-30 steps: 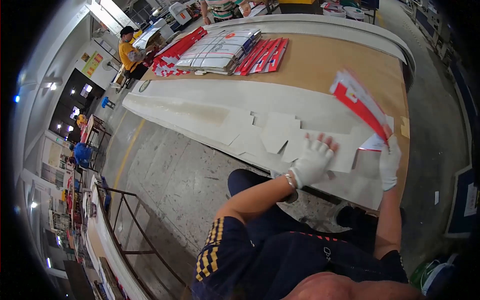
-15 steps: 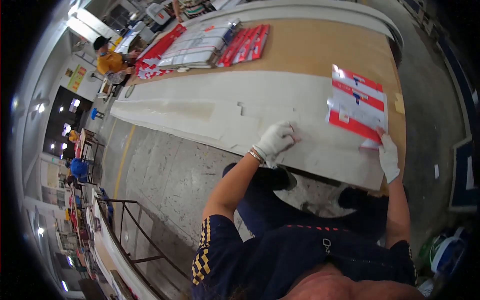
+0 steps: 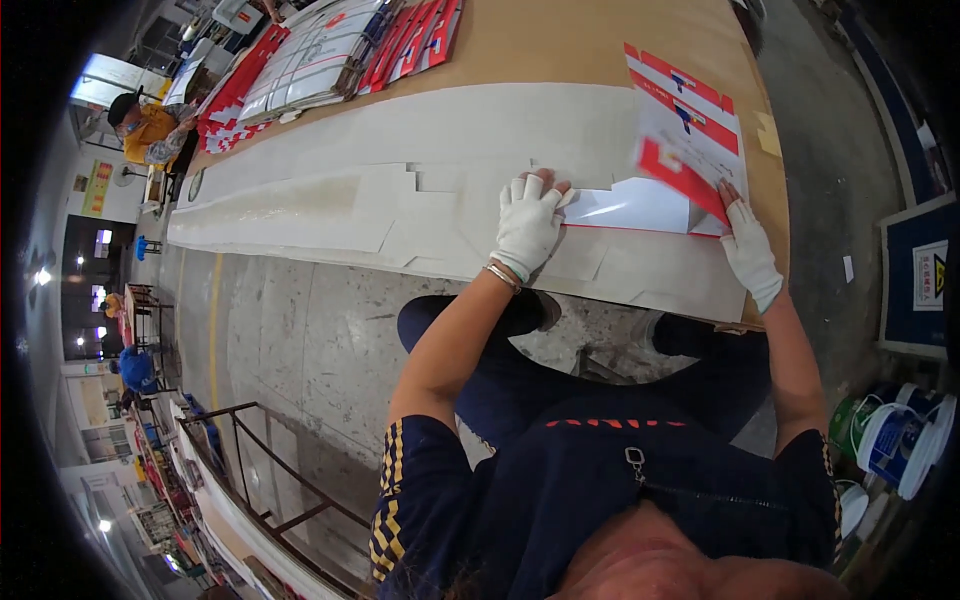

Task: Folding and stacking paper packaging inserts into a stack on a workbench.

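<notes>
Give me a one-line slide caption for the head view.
Gloved left hand presses a flat white carton blank on the table; right hand folds its red-printed flap.

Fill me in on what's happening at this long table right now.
A person in white gloves is handling a flat red-and-white printed carton sheet at a long wooden table. The left hand presses flat on the sheet's white lower flap, while the right hand holds its right edge, where a red panel is lifted and blurred. The sheet lies on a layer of plain white die-cut cardboard blanks. Stacks of similar red-and-white sheets sit at the far end.
</notes>
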`<state>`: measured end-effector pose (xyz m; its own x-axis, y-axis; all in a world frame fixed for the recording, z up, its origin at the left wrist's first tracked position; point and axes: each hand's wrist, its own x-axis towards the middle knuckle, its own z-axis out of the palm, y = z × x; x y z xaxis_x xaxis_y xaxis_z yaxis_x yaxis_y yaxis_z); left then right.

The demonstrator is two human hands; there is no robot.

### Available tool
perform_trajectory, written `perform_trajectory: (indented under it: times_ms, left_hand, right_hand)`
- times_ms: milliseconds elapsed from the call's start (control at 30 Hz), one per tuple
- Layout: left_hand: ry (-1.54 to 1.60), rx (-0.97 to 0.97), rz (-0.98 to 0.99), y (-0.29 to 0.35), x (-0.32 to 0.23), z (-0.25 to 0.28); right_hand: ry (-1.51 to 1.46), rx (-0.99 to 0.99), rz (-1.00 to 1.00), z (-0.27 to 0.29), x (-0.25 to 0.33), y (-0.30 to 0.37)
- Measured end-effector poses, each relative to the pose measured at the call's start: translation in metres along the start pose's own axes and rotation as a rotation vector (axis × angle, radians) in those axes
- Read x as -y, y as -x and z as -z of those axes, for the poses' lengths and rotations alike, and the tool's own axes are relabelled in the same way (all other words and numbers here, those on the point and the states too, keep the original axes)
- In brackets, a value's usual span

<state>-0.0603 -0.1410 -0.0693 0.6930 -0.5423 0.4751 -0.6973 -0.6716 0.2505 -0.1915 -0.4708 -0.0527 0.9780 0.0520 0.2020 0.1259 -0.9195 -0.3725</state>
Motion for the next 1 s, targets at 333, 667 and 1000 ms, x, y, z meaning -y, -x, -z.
perform_trajectory:
  times_ms: [333,667,1000]
  left_hand:
    - [-0.101,0.151,0.152,-0.006,-0.007,-0.005]
    - [-0.145,0.356,-0.066,-0.004,0.008,-0.006]
    - [-0.335,0.533,-0.179,0.019,0.039,0.091]
  right_hand:
    - [-0.053,-0.051,0.045,-0.013,-0.007,0.007]
    - [0.19,0.268,0.344,-0.035,0.075,-0.038]
    - [0.174,0.173,0.464,-0.044,0.076,-0.05]
